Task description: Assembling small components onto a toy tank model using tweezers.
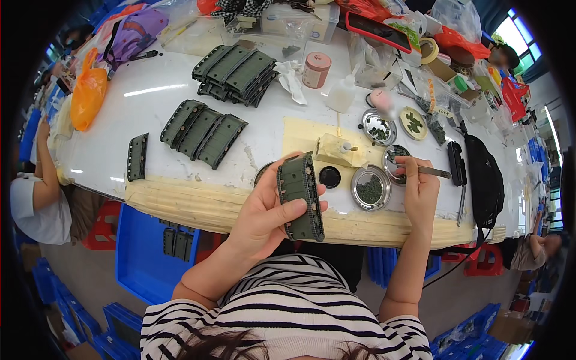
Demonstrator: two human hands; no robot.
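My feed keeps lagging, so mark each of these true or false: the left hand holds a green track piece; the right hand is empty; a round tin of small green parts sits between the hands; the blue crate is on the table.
1. The left hand holds a green track piece: true.
2. The right hand is empty: false, it holds tweezers.
3. A round tin of small green parts sits between the hands: true.
4. The blue crate is on the table: false, it sits below the table's edge, holding dark parts.
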